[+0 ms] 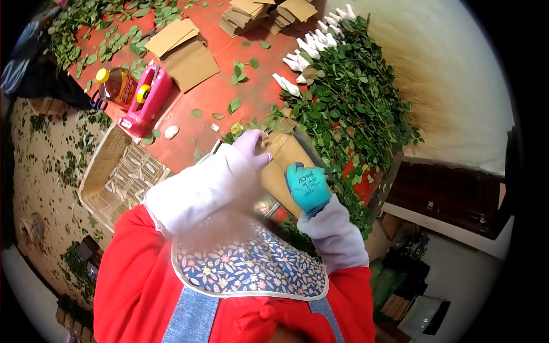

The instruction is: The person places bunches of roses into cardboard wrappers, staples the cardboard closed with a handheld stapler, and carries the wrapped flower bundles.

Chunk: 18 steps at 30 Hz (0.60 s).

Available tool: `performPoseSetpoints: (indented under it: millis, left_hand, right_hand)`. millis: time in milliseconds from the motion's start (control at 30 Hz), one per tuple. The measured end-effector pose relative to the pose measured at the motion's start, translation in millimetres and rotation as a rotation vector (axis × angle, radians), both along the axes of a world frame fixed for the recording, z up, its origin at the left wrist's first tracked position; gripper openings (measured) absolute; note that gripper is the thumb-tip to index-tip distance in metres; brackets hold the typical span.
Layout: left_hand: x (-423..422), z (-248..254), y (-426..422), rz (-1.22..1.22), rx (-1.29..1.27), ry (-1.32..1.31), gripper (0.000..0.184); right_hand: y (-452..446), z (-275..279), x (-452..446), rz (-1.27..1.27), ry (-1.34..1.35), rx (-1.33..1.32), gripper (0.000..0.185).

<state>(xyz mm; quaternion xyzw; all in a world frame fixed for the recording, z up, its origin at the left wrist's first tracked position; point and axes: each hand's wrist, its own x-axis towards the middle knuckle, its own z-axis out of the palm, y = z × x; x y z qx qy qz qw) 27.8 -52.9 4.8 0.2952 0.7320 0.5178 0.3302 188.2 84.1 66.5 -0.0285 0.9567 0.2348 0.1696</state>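
One plain brown cardboard (278, 176), long axis slanting away from apron (251, 266); left hand (250, 147) fingers parted, right hand (309, 188) grip I can't tell.

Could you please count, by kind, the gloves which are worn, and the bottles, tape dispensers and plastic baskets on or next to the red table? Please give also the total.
Gloves: 2, one lilac glove and one teal glove
Bottles: 1, the yellow-capped bottle
Tape dispensers: 1, the pink tape dispenser
Plastic baskets: 1, the beige basket
Total: 5
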Motion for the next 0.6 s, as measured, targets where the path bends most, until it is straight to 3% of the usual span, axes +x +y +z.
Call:
performPoseSetpoints:
  millis: [33, 67, 233, 300, 367, 433, 600]
  left_hand:
    - [-4, -3, -3, -0.109, -0.024, -0.227, 0.026]
    - [-3, -11, -1, -0.104, -0.026, -0.237, 0.026]
    - [7, -21, 7, -0.042, -0.071, -0.143, 0.020]
    - [11, -18, 7, 0.008, -0.058, -0.163, 0.020]
    - [16, -22, 6, 0.048, -0.051, -0.190, 0.020]
    - [14, -30, 9, 0.033, 0.030, -0.064, 0.020]
    - [2, -39, 18, -0.086, 0.023, -0.100, 0.021]
  right_hand:
    - [1, -4, 2, 0.004, -0.010, -0.006, 0.026]
    - [3, -11, 3, 0.025, 0.017, 0.003, 0.028]
    - [0, 10, -12, 0.073, -0.048, -0.004, 0.029]
    - [-1, 11, -11, -0.019, -0.102, -0.053, 0.025]
    - [-11, 16, -15, 0.061, -0.078, 0.037, 0.021]
    - [-12, 14, -21, -0.016, -0.144, 0.012, 0.019]
    - [-7, 0, -15, -0.012, -0.178, 0.086, 0.017]
